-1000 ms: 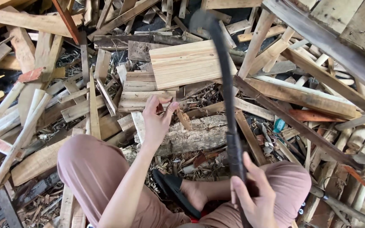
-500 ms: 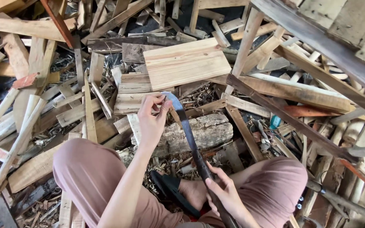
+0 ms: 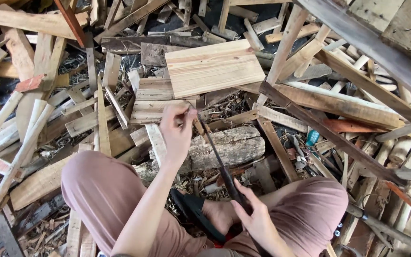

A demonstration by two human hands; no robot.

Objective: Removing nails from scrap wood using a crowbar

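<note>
My left hand pinches a small reddish sliver of wood upright on a rough grey log that lies across in front of my knees. My right hand grips the dark handle of a long curved chopping knife. The blade runs up from that hand and its edge rests against the sliver, right beside my left fingers. I sit with both knees in pinkish-brown trousers spread, one foot in a black sandal between them.
Scrap timber lies all round: a pale flat pine board just beyond the log, slats and poles at left, long dark beams crossing at the right. Wood shavings litter the ground by the log. A small teal object sits at right.
The knife was raised high a second ago; my right hand brought it down onto the sliver and lowered the handle toward my lap. My left hand stayed on the sliver.
</note>
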